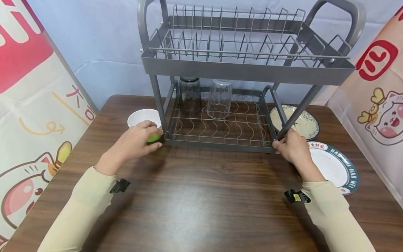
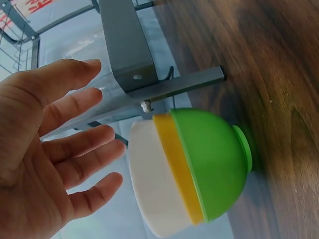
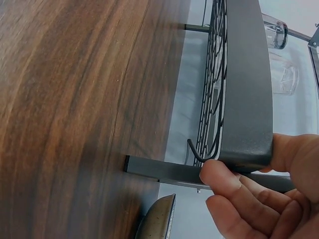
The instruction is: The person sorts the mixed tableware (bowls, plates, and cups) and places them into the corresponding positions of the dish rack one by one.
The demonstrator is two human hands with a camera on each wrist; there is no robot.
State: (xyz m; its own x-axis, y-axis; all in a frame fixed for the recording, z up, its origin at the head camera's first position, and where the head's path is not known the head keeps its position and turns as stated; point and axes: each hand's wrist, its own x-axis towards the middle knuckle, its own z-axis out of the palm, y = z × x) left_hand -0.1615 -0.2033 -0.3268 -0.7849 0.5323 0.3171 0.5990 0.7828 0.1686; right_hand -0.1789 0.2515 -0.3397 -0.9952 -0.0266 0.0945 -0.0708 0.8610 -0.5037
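A grey two-tier dish rack point(image 1: 217, 147) stands on the wooden table. At its lower right front corner my right hand point(image 1: 293, 146) grips the frame; in the right wrist view, thumb and fingers point(image 3: 219, 177) pinch the lower shelf's end. My left hand point(image 1: 135, 138) is beside the lower left corner, fingers apart and holding nothing. In the left wrist view, its palm faces a stack of nested bowls, white point(image 2: 154, 174), yellow point(image 2: 177, 167) and green point(image 2: 214, 164), without touching the rack. Two upturned glasses, one dark point(image 1: 190, 96) and one clear point(image 1: 219, 99), stand on the lower shelf.
Right of the rack lie a patterned shallow bowl point(image 1: 303, 124) and a white plate with a green lettered rim point(image 1: 352, 175). Wire dividers point(image 1: 220, 38) line the upper tier. Printed cloths point(image 1: 28, 122) hang at both sides, with a pale blue cloth point(image 1: 104, 45) behind.
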